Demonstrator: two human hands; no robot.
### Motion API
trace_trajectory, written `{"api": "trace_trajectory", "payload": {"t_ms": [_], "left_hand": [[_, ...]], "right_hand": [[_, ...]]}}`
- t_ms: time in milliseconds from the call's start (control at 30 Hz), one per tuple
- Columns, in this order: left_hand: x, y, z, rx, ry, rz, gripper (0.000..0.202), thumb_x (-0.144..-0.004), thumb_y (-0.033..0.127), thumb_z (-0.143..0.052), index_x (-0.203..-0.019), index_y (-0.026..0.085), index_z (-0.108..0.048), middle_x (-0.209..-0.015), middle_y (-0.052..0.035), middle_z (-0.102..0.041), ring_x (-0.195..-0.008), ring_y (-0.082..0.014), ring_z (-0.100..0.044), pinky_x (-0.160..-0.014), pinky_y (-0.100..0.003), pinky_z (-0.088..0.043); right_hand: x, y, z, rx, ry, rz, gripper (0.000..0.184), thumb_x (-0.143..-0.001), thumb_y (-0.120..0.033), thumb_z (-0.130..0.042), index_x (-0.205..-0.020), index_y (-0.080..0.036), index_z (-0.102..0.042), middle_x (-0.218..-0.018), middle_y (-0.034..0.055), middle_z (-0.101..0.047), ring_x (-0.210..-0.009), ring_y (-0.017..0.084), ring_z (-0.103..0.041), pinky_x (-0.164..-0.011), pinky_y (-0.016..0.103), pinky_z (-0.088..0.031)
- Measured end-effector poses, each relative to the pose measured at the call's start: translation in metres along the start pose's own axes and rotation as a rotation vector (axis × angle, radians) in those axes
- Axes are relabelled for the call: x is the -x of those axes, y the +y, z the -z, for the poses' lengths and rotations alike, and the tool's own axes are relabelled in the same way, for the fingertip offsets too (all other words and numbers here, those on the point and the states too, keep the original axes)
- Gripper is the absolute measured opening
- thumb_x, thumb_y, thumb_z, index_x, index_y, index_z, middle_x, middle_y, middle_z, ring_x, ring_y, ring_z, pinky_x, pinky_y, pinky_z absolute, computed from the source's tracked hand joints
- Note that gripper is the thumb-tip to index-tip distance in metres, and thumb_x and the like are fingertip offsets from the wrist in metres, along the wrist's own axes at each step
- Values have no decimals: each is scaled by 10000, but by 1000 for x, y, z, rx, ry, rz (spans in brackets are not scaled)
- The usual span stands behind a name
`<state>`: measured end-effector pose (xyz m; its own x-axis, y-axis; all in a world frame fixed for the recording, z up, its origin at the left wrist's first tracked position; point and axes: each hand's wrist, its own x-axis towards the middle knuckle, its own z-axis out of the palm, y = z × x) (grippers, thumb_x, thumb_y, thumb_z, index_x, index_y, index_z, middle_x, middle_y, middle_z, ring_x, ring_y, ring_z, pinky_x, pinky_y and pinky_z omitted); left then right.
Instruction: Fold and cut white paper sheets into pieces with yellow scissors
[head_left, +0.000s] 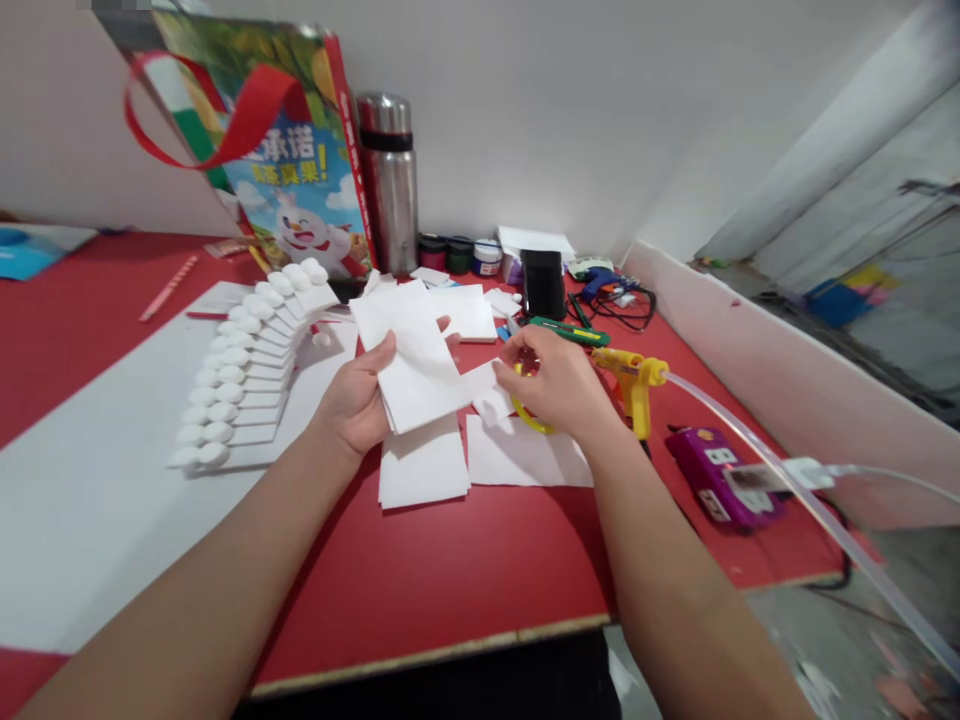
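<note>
My left hand (364,395) is closed on several white paper sheets (420,355), thumb on top, fingers behind. Below them lies another stack of white sheets (424,465) on the red table. My right hand (551,375) is curled with its fingertips together, over a small white piece (491,398) and a yellow ring-shaped thing (531,410) mostly hidden by the hand. What the fingertips grip I cannot make out. A flat white sheet (529,455) lies under that wrist. To the left stands a curved stepped white model (259,385) with rows of round white discs.
Right of my right hand are a yellow glue gun (628,375) with a long clear stick and a purple power strip (724,475). Behind are a green cutter (570,332), black phone-like object (542,283), paint jars (459,256), steel flask (391,185) and printed bag (292,170).
</note>
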<state>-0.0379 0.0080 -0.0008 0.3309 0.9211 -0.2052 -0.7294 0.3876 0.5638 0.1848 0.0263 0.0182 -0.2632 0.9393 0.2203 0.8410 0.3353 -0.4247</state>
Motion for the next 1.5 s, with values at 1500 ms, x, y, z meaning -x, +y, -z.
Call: {"api": "trace_trajectory", "payload": {"t_ms": [1500], "left_hand": [[-4, -31, -11, 74, -42, 199, 677, -1001, 638, -373, -1381, 128, -606, -1146, -150, -774, -1089, -301, -731, -1017, -446, -542]], "right_hand": [[-3, -25, -28, -1310, -18, -509, 198, -630, -222, -713, -798, -206, -610, -545, -66, -552, -416, 84, -436, -379, 215, -260]]}}
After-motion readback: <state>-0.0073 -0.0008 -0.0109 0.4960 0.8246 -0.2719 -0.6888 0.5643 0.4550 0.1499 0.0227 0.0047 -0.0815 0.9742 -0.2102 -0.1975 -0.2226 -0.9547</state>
